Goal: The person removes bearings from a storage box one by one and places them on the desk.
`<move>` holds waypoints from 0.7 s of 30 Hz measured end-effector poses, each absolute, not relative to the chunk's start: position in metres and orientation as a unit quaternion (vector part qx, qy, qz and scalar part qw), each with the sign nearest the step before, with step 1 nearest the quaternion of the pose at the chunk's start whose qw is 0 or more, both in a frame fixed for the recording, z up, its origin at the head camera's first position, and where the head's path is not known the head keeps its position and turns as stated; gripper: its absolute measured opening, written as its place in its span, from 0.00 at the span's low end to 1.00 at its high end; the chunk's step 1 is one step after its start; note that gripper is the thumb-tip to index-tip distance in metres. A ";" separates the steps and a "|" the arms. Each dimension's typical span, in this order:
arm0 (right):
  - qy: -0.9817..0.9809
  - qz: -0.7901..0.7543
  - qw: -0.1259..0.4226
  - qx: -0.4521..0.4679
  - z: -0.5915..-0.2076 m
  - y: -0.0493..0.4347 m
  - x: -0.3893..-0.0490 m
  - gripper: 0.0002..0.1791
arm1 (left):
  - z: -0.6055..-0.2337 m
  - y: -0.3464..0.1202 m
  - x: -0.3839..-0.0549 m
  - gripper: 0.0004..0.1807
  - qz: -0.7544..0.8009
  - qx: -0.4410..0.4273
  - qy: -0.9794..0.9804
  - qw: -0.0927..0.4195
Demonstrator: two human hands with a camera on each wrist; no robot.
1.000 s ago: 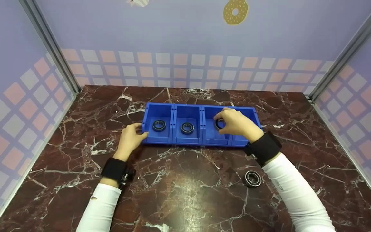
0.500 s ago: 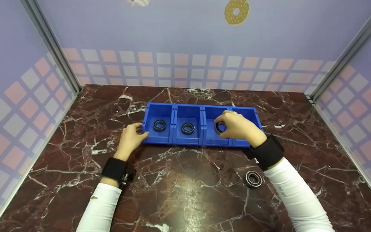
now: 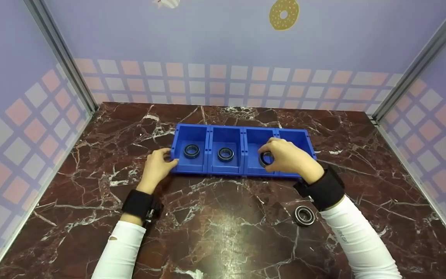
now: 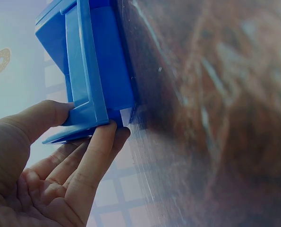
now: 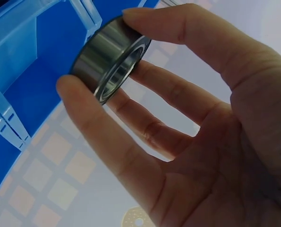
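Note:
My left hand (image 3: 157, 167) grips the left end wall of a blue divided bin (image 3: 189, 168), thumb over the rim and fingers along the outside. Between thumb and fingers, my right hand (image 3: 290, 157) pinches a ball bearing (image 5: 105, 54) by its outer ring, over the third compartment from the left. The right wrist view shows the bearing's shiny metal side and dark-edged face. One bearing (image 3: 192, 151) lies flat in the leftmost compartment, another bearing (image 3: 226, 154) in the second. Part of the fourth compartment is hidden behind the right hand.
On the dark red marbled table (image 3: 207, 217), a further bearing (image 3: 304, 215) lies in front of the bin, close to the right forearm. Patterned panels (image 3: 223, 46) with metal corner posts enclose the table at the back and both sides.
The right hand has lowered slightly toward the front of the third compartment, still pinching the bearing. My left hand and the bin have stayed in place.

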State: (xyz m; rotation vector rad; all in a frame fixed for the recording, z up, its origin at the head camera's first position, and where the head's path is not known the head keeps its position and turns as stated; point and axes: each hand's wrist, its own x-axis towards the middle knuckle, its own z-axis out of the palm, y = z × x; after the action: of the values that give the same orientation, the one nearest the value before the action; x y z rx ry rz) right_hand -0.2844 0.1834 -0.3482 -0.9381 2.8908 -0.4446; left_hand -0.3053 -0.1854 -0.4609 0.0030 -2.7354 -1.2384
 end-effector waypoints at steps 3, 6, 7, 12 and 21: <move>0.939 -0.144 0.031 -0.309 -0.348 0.184 -0.281 0.24 | -0.461 -0.186 -0.306 0.26 -0.412 0.001 -0.909 0.070; 0.937 -0.145 0.027 -0.315 -0.349 0.184 -0.278 0.23 | -0.462 -0.186 -0.306 0.26 -0.410 0.001 -0.909 0.071; 0.937 -0.145 0.027 -0.317 -0.349 0.184 -0.277 0.23 | -0.462 -0.186 -0.306 0.26 -0.410 0.001 -0.909 0.071; 0.936 -0.141 0.035 -0.321 -0.350 0.184 -0.272 0.24 | -0.463 -0.186 -0.306 0.26 -0.409 -0.001 -0.910 0.070; 0.932 -0.138 0.033 -0.335 -0.353 0.184 -0.264 0.24 | -0.463 -0.187 -0.306 0.26 -0.406 0.001 -0.911 0.069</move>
State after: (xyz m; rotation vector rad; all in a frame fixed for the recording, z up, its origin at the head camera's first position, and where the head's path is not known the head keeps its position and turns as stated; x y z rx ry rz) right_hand -0.2637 0.1842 -0.3529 -1.0298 2.8670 -0.4239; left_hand -0.3060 -0.1867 -0.4628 0.0024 -2.7448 -1.2218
